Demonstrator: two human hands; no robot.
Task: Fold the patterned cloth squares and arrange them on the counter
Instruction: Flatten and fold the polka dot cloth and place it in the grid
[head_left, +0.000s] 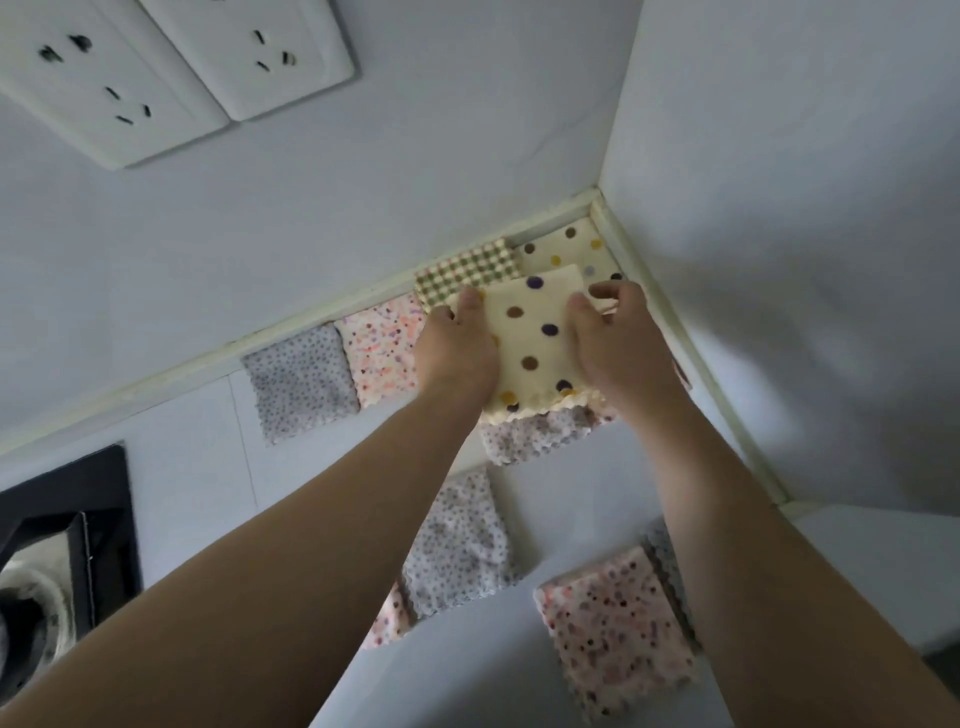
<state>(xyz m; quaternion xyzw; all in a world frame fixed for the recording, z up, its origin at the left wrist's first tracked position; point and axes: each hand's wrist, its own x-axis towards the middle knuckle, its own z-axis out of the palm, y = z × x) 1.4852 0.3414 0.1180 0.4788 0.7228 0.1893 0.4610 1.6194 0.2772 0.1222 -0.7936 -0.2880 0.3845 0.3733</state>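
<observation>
Forearms are stretching forward side by side toward the far right corner of the counter, where two walls are meeting. The left hand is gripping the left edge of the cream spotted cloth, its thumb lying on top and its fingers tucking out of sight beneath. The right hand is pinching the cloth's right edge, thumb pressing toward the curled fingertips at the far corner. The wrists are staying nearly straight, with the backs of both hands facing up.

Between the hands, the folded cloth is lying flat and overlapping a grey dotted cloth, whose scalloped edge is peeking out on the near side.

Along the back wall a row is running: a grey speckled square, a pink speckled square, a green checked square, and a second spotted square sitting right in the corner, partly covered by the held cloth.

Nearer the person, a loose grey cloth is lying over a scrap of pink fabric, and a folded pink cloth is resting to its right. A black stove is showing at the left edge, and two white sockets are sitting on the wall above.
</observation>
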